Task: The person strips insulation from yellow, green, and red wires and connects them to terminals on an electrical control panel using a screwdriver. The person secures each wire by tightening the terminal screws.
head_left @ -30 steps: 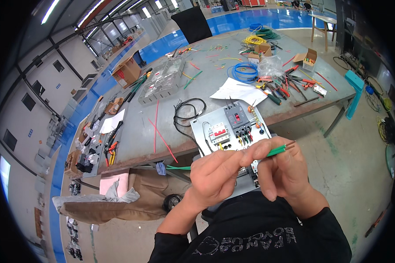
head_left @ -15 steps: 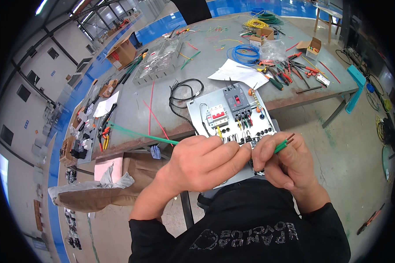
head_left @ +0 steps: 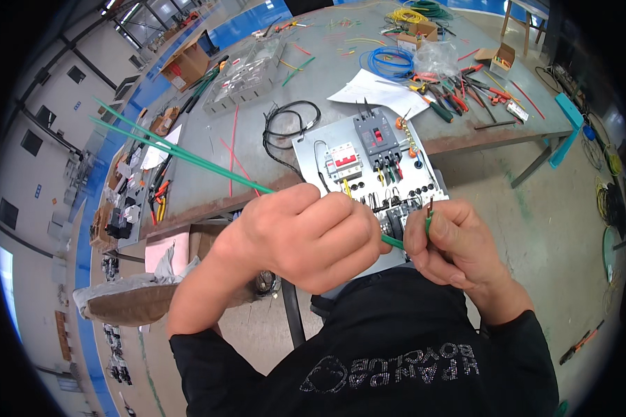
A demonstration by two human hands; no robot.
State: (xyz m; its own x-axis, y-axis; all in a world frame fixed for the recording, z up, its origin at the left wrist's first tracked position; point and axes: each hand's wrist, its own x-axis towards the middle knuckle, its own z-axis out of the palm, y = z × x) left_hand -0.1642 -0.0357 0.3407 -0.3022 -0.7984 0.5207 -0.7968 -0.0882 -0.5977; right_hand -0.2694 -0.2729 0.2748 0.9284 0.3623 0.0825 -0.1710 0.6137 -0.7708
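Note:
Two long green wires [head_left: 195, 159] run from the upper left into my left hand [head_left: 309, 240], which is closed round them. A short stretch of green shows between the hands. My right hand [head_left: 452, 244] pinches the stripped end, where bare copper tips [head_left: 430, 203] poke up past the thumb. Just beyond the hands, a white mounting panel [head_left: 313, 154] leans at the table edge. On it sit a dark grey circuit breaker [head_left: 378, 133] with a red switch and a white breaker [head_left: 343, 160] with red levers. My hands hide the panel's lower part.
The metal table [head_left: 209, 132] holds a clear plastic tray [head_left: 243, 83], a black cable [head_left: 285, 128], white paper [head_left: 379, 94], a blue wire coil [head_left: 389, 61] and a heap of pliers and screwdrivers [head_left: 459, 101]. A brown padded seat [head_left: 129, 302] stands at the left.
My left hand has moved slightly left and down, showing more green wire between the hands. The stripped ends have turned from pointing right to pointing up. The trailing wires have swung higher.

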